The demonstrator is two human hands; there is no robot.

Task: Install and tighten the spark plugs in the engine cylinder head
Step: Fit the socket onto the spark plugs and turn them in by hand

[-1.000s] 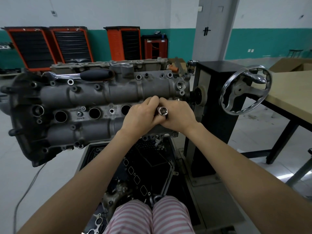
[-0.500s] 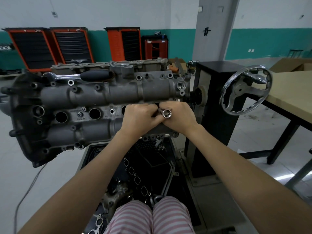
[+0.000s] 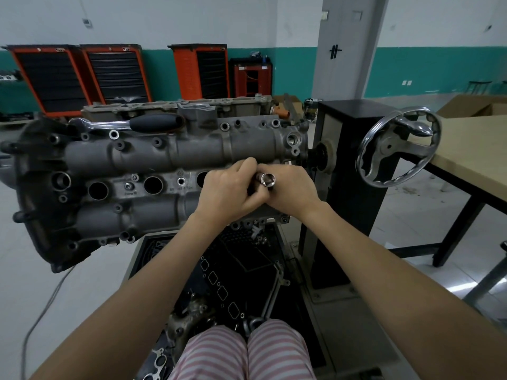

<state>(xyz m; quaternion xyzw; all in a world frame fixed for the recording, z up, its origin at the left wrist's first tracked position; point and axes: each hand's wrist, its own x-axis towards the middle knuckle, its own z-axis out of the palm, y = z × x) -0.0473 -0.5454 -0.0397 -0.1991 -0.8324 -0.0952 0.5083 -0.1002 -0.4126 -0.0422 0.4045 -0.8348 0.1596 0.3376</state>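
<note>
A grey engine cylinder head is mounted on a stand in front of me, with a row of round spark plug wells along its middle. Over the rightmost well, both hands meet around a chrome spark plug socket, whose open hex end faces me. My left hand curls round the socket's lower part. My right hand grips it from the right. The spark plug and the well under the hands are hidden.
A ratchet with a black handle lies on top of the head. A chrome handwheel and the black stand column are on the right, beside a wooden table. A tray of gaskets and parts sits below.
The hands and socket shifted slightly up and right over the rightmost well, and my left fingers rolled around the socket. The cylinder head stays still.
</note>
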